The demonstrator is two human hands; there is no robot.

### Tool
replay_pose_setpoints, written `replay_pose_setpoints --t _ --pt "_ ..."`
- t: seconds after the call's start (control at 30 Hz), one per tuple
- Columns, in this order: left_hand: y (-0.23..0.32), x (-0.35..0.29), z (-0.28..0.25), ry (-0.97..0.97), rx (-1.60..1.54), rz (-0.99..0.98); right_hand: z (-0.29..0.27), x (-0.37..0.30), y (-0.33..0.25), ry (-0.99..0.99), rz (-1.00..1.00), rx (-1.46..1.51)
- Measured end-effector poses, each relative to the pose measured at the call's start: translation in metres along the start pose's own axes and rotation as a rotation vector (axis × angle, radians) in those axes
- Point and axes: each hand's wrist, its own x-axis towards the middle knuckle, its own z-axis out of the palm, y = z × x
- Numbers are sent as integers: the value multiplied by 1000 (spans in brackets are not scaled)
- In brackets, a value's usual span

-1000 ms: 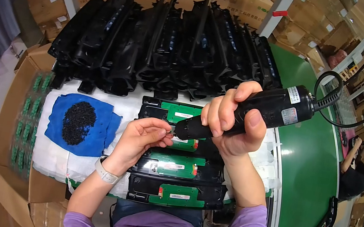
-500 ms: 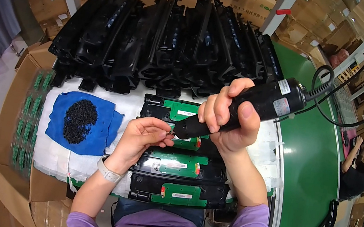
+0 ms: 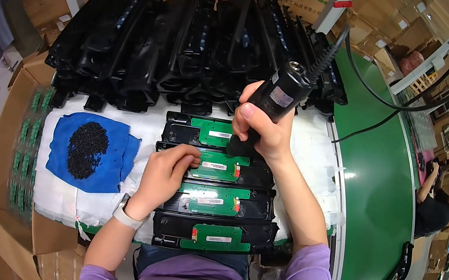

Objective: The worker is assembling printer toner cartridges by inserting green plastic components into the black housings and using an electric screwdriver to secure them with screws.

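- Electric screwdriver: black, coiled cable running up and away; held near-upright in the right hand, tip aimed down between the top two trays. Right grip clenched around the barrel, thumb up along its side — a stance that likely keeps the bit square to the screw.
- Second tray: black plastic part carrying a green circuit board, second from the top in a row of four alike, laid flat and edge to edge on the surface, which is covered in white padding.
- Left hand: fingers curled down on the left end of that board, pinching at something too small to make out, probably a screw being steadied. Grip pressed on the board, not released. Wristwatch on that wrist.
- Blue cloth, just left of the trays: heap of small black screws on it, near the left hand for picking.
- Behind: black cartridge housings stacked on edge, leaning.
- Right: green conveyor; another person beyond it.
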Motion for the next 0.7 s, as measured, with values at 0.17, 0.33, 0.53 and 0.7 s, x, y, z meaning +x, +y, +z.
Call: replay_pose_setpoints --t 0.17,0.33,0.53,0.7 --pt "3 0 5 -47 143 78 1 1 -1 1 -14 -26" --pt "2 1 3 -52 41 -6 4 0 2 -7 9 -67" --pt "-1 3 1 -72 25 -43 5 2 5 -8 5 -124" --pt "-9 2 2 -48 -71 -89 16 -3 6 -20 -93 -250"
